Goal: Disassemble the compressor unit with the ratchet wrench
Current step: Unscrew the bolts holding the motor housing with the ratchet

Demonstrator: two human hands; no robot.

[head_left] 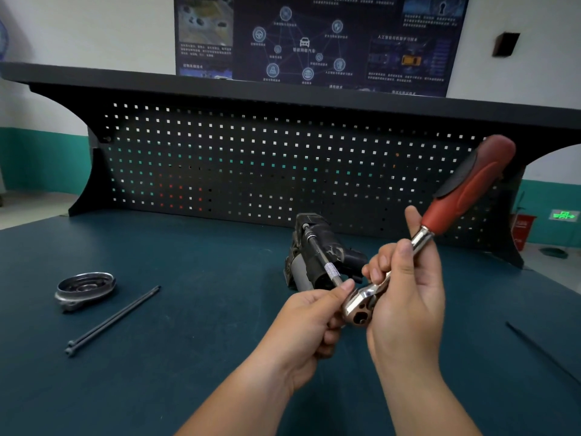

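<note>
**Both hands on the ratchet wrench in front of the compressor**

At far left on the dark green bench mat (188, 357) lies a round metal cover (85, 289), with its open side up; its inner detail is too dim to read. Just right of it, 2 long dark bolts (114, 319) lie side by side, heads toward the viewer.

Behind stands a black pegboard (251, 168) under a shelf, and above that a dark poster (314, 39) is cut off by the top edge, its text too small to make out.

Near the middle, the left hand (311, 319) has its fingers curled, thumb and forefinger pinching the near end of a chrome extension bar (317, 250) just below its knurled collar. The bar slants up and away, its far end seated at the top of the compressor unit (330, 242). The unit sits on the mat close to the pegboard, and its lower right part is hidden by the hands.

The right hand (405, 297) grips the chrome shank of the ratchet wrench (440, 218). The wrench head is low between the 2 hands, and the red handle points up to the right. Whether the head is joined to the bar is hidden by the fingers.

At far right a thin dark rod (544, 354) lies on the mat, running out of frame.
</note>
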